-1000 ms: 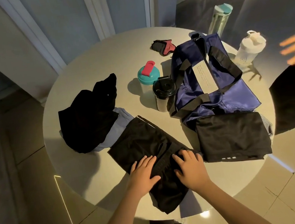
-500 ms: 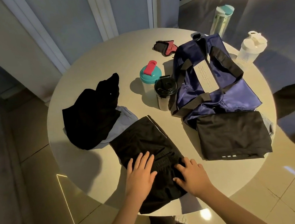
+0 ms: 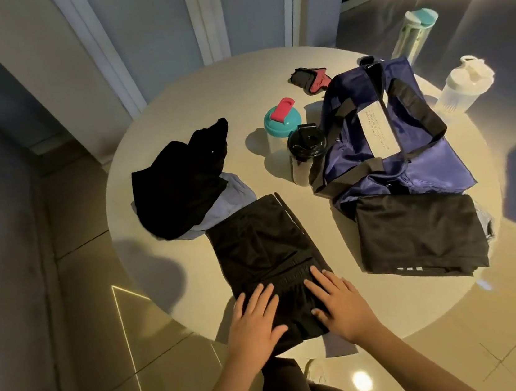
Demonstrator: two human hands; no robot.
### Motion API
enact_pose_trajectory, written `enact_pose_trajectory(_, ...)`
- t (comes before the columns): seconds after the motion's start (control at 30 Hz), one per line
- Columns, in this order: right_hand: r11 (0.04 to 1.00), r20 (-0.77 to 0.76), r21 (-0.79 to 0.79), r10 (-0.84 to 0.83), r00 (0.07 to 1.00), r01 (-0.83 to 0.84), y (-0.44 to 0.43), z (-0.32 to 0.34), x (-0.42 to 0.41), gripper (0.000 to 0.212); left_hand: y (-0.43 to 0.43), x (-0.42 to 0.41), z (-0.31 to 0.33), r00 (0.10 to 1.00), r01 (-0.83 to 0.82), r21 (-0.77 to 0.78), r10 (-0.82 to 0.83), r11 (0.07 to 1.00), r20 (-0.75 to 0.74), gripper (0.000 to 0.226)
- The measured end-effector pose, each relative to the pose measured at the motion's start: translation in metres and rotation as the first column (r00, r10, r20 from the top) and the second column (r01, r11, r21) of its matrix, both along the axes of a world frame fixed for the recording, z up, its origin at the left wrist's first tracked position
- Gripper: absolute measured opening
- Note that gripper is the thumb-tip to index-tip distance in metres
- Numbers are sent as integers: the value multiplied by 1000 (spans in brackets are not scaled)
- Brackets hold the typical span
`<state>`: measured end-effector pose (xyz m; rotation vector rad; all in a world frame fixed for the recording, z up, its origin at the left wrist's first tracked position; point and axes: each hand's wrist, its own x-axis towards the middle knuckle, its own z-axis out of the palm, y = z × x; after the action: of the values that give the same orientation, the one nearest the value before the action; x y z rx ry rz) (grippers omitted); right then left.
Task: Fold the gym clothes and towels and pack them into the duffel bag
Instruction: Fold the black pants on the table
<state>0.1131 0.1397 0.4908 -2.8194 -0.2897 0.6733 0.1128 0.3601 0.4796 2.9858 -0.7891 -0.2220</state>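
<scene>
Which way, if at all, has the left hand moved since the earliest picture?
Yes. The left hand has slid back along the black shorts towards the table's near edge, away from the black-lidded shaker.

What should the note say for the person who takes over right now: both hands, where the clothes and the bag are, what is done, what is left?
Hands: left hand and right hand lie flat, fingers straight, pressing the waistband end of the black shorts at the near edge of the table.
Bag: the duffel bag is on the right side; the folded black garment lies against it, not inside.
Done: that garment is folded.
Left: finish folding the shorts, fold the black and pale blue pile, pack everything.
</scene>
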Motion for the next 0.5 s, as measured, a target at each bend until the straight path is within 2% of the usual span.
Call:
enact_pose_trajectory(0.1,998,12,3,57,998,-57,1,-1,0,101,11,-7,-8,995,3,69,4,998,-95,70)
enact_pose_trajectory(0.17,997,2,-12,71,997,-71,-1,2,-2,109,12,-9,-4,995,18,100,-9,995,-96,83)
enact_pose_trajectory(0.23,991,-15,-39,126,992,-126,-5,5,-3,108,15,-13,-6,996,50,106,-42,993,-77,92)
enact_pose_trajectory(0.33,981,-12,-128,146,989,-147,-9,12,-5,93,23,-14,-6,994,79,49,-75,996,-73,78)
enact_pose_trajectory(0.37,978,-23,-122,167,986,-169,-11,10,-6,89,25,-10,-4,993,97,28,-95,995,-66,71)
enact_pose_trajectory(0.4,974,32,-100,207,978,-203,-14,3,-8,87,27,-6,-2,992,120,22,-118,993,-51,68)
enact_pose_trajectory(0.47,981,3,-59,184,983,-183,-14,1,-11,85,31,2,4,988,147,43,-146,988,-45,66)
enact_pose_trajectory(0.5,984,44,-48,172,984,-169,-14,-1,-12,82,33,3,6,989,146,62,-144,987,-41,66)
